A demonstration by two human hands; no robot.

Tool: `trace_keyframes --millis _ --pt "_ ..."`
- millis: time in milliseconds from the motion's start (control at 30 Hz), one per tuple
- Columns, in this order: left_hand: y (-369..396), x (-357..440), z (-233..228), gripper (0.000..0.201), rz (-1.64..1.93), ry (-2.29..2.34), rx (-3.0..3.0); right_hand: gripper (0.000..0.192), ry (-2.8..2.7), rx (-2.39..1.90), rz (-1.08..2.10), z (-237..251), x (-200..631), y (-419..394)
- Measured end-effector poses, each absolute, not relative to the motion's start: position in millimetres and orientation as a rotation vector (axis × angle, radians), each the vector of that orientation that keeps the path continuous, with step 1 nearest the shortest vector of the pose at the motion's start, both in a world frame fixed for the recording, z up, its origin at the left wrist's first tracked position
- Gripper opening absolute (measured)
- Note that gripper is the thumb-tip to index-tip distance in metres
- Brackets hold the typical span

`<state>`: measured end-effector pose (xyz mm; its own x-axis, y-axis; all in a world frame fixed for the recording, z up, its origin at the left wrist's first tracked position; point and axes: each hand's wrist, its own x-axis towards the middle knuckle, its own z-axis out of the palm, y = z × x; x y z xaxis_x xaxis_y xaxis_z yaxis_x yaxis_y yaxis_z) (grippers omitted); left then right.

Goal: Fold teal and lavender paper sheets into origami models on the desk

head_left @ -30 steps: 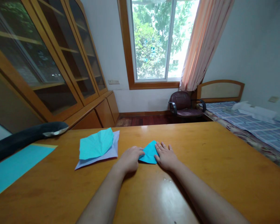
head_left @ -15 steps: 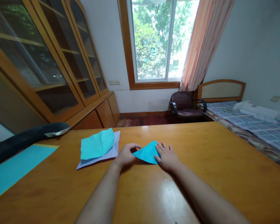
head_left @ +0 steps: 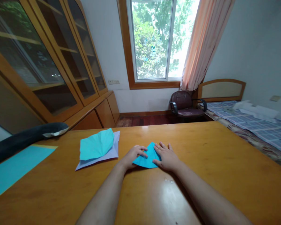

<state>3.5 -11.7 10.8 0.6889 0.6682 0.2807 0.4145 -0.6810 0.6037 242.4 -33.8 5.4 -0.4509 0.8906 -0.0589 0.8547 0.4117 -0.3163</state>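
Note:
A small folded sheet of blue paper (head_left: 148, 159) lies in front of me on the wooden table. At its left corner my left hand (head_left: 133, 156) is closed on the paper, the fingers curling over the top; the thumb is hidden. My right hand (head_left: 166, 157) lies flat on the right part of the sheet, fingers stretched and slightly spread, covering its right edge. Left of my hands, a creased turquoise paper (head_left: 97, 146) rests on a pale lilac paper (head_left: 105, 158).
On the far left of the table (head_left: 208, 175) are a flat turquoise sheet (head_left: 21, 167) with a yellow edge and a dark, long soft object (head_left: 37, 132). Beyond the table stand a brown armchair (head_left: 186, 104), a bed (head_left: 245, 117) and a glass-door cabinet (head_left: 84, 84).
My left hand has moved right, its fingers now over the blue paper's left side. That side appears folded over, so the sheet looks shorter. My right hand stays pressed on it.

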Motion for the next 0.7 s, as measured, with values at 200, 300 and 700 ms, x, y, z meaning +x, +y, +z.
trace_keyframes --millis 200,300,700 --pt "-7 0 7 0.018 0.689 0.749 2.445 0.083 -2.562 -1.57 0.462 3 241 -35" --pt "-7 1 8 0.015 0.702 0.694 2.415 0.082 -2.572 -1.573 0.478 2 240 -35" --pt "-19 15 12 0.033 0.749 1.078 2.04 0.078 -2.566 -1.586 0.491 4 240 -36"
